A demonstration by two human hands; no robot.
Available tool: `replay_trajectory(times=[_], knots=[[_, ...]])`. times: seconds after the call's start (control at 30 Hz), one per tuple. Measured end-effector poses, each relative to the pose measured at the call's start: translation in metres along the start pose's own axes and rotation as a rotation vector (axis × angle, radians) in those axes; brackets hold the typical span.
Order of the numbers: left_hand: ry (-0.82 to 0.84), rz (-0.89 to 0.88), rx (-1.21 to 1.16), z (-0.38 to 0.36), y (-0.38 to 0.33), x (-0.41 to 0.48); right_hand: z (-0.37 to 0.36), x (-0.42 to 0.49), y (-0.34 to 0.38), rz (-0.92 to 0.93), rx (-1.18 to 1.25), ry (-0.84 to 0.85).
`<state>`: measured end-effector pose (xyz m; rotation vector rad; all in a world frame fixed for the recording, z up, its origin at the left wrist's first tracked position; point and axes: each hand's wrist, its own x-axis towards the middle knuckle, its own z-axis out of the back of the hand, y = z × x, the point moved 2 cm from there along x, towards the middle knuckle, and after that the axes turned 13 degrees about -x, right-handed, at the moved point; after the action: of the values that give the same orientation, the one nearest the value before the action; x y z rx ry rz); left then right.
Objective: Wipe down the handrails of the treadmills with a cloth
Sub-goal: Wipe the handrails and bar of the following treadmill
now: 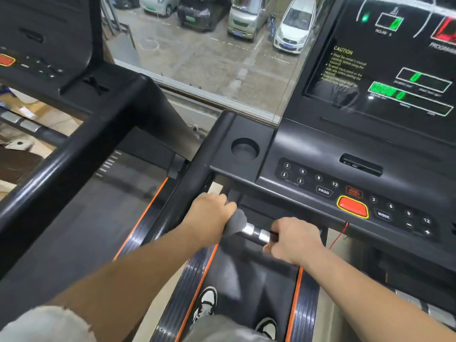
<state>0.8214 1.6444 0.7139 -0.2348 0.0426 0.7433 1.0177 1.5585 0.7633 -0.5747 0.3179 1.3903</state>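
Observation:
I stand on a black treadmill. A short front handrail (255,232) with shiny metal sensor plates runs below the console. My left hand (209,215) grips a grey cloth (235,223) wrapped around the left part of this rail. My right hand (293,239) grips the same rail just to the right of the metal plates. Between the two hands the bare metal plates show. The long black side handrail (195,183) runs up from beside my left hand to the console corner.
The console (345,188) with number buttons, a red stop button (352,206) and a cup holder (245,148) lies right above my hands. A second treadmill's rail (74,149) stands to the left. A window with parked cars is ahead. My shoes stand on the belt (249,287).

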Motion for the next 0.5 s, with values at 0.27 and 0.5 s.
replay_trajectory(times=[0.27,0.5], knots=[[1.105,0.365,-0.134,0.058,-0.004,0.058,-0.003,-0.005,0.002,-0.040,0.015,-0.010],[0.539,0.205,-0.120,0.038,-0.019,0.033,-0.004,-0.008,0.002,-0.057,0.029,-0.019]])
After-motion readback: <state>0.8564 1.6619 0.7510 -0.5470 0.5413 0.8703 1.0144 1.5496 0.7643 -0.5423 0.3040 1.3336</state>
